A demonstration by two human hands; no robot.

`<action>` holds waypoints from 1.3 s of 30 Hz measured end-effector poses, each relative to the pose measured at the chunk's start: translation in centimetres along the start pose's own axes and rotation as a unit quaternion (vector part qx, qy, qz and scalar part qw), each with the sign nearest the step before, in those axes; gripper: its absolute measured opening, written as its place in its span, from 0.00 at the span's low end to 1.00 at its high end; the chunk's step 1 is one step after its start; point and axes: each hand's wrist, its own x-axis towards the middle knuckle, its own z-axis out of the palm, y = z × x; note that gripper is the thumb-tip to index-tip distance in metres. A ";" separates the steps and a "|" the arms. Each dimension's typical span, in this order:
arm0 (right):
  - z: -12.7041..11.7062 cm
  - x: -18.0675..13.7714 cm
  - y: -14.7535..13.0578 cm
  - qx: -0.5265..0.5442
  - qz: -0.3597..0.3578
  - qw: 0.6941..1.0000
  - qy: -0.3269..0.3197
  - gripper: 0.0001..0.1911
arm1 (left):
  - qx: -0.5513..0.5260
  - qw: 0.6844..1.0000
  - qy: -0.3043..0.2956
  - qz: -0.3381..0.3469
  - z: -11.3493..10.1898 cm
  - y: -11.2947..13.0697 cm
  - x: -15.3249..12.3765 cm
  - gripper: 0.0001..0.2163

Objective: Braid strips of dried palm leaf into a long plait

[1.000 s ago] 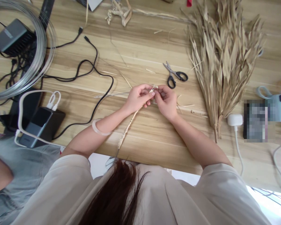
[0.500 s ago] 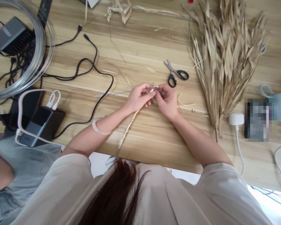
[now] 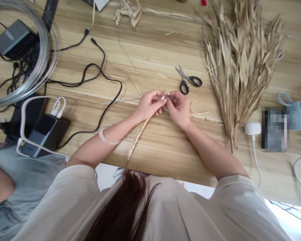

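Over the middle of the wooden table, my left hand pinches a pale braided straw cord, which slants down from the fingers toward the table's front edge. Close against it, my right hand is closed at the cord's upper end, where a small straw loop shows between the fingertips. My fingers hide just how the strands run there. A pair of scissors with black handles lies partly spread just beyond my right hand.
A bundle of dried leaves lies at the right, near a white charger plug. At the left are a wire coil, black cables and a power bank. Straw scraps are scattered about. A seated person's leg shows lower left.
Both hands keep their hold on the straw cord in almost the same place. The whole view has shifted very slightly; nothing else visibly differs.
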 end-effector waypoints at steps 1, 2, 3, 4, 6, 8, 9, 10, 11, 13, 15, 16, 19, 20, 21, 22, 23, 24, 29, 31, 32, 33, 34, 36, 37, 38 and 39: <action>0.0 0.0 0.0 0.000 0.000 1.000 0.000 0.10 | -0.003 1.000 0.002 -0.004 0.0 0.1 0.0 0.08; 0.0 0.0 0.0 0.000 0.000 1.000 -0.001 0.11 | -0.008 1.000 0.004 -0.008 0.0 0.2 0.0 0.07; 0.0 0.0 -0.1 0.000 0.002 1.000 -0.001 0.12 | -0.014 1.000 0.006 -0.012 0.0 0.3 0.0 0.07; 0.0 -0.1 -0.1 0.001 0.003 1.000 0.000 0.12 | -0.020 1.000 0.008 -0.015 0.0 0.4 0.0 0.07; 0.0 -0.1 -0.1 0.007 0.004 1.000 0.006 0.13 | -0.033 0.999 0.008 -0.016 -0.1 0.5 0.1 0.07; 0.1 -0.1 -0.1 0.009 0.002 1.000 0.015 0.14 | -0.042 0.999 0.009 -0.014 -0.1 0.5 0.1 0.07; 0.1 -0.1 -0.1 0.008 0.000 1.000 0.018 0.14 | -0.045 0.999 0.011 -0.013 -0.1 0.5 0.1 0.07; 0.1 -0.1 -0.1 0.004 -0.003 1.000 0.021 0.14 | -0.048 0.999 0.013 -0.013 -0.1 0.4 0.1 0.08; 0.0 0.0 0.0 -0.001 -0.006 1.000 0.024 0.14 | -0.051 0.998 0.015 -0.013 -0.1 0.3 0.1 0.08; 0.0 0.0 0.0 -0.014 -0.011 0.999 0.028 0.14 | -0.058 0.998 0.018 -0.012 -0.1 0.3 0.2 0.09; 0.0 -0.1 -0.1 -0.029 -0.017 0.999 0.032 0.14 | -0.065 0.998 0.020 -0.011 -0.1 0.2 0.2 0.09; -0.1 -0.1 -0.1 -0.038 -0.021 0.999 0.033 0.14 | -0.067 0.997 0.023 -0.011 -0.1 0.2 0.2 0.09; -0.1 -0.2 -0.4 -0.058 -0.031 0.997 0.031 0.14 | -0.069 0.997 0.029 -0.015 -0.1 0.3 0.2 0.10; -0.1 -0.3 -0.5 -0.062 -0.032 0.997 0.028 0.14 | -0.069 0.997 0.030 -0.015 -0.1 0.3 0.2 0.10; -0.1 -0.3 -0.6 -0.065 -0.034 0.997 0.025 0.15 | -0.069 0.997 0.031 -0.015 -0.1 0.3 0.2 0.10; -0.1 -0.4 -0.7 -0.066 -0.034 0.997 0.022 0.15 | -0.068 0.997 0.031 -0.014 -0.1 0.3 0.2 0.10; 0.0 -0.4 -0.8 -0.065 -0.036 0.997 0.021 0.15 | -0.069 0.997 0.032 -0.013 -0.1 0.2 0.2 0.10; 0.0 -0.5 -0.9 -0.064 -0.036 0.997 0.021 0.15 | -0.069 0.997 0.033 -0.013 -0.1 0.2 0.2 0.10; -0.1 -0.7 -1.0 -0.056 -0.042 0.997 0.028 0.12 | -0.086 0.995 0.047 -0.017 -0.3 0.2 0.3 0.09; -0.1 -0.8 -0.9 -0.056 -0.043 0.997 0.030 0.10 | -0.091 0.994 0.053 -0.021 -0.3 0.3 0.3 0.08; -0.1 -0.9 -0.9 -0.056 -0.043 0.997 0.033 0.09 | -0.091 0.994 0.055 -0.024 -0.3 0.3 0.4 0.08; -0.1 -0.9 -0.9 -0.055 -0.043 0.997 0.039 0.08 | -0.090 0.994 0.056 -0.026 -0.3 0.3 0.4 0.07; 0.0 -1.0 -0.9 -0.053 -0.044 0.996 0.048 0.07 | -0.089 0.994 0.056 -0.028 -0.3 0.3 0.4 0.07; 0.0 -1.1 -0.9 -0.049 -0.052 0.995 0.075 0.05 | -0.089 0.994 0.055 -0.028 -0.3 0.2 0.4 0.07; 0.1 -1.1 -0.9 -0.048 -0.058 0.993 0.088 0.05 | -0.089 0.994 0.054 -0.027 -0.3 0.2 0.5 0.07; 0.1 -1.2 -0.9 -0.049 -0.063 0.992 0.098 0.04 | -0.089 0.994 0.054 -0.027 -0.3 0.1 0.5 0.08; 0.1 -1.2 -0.9 -0.052 -0.067 0.991 0.104 0.04 | -0.088 0.994 0.054 -0.026 -0.3 0.1 0.5 0.08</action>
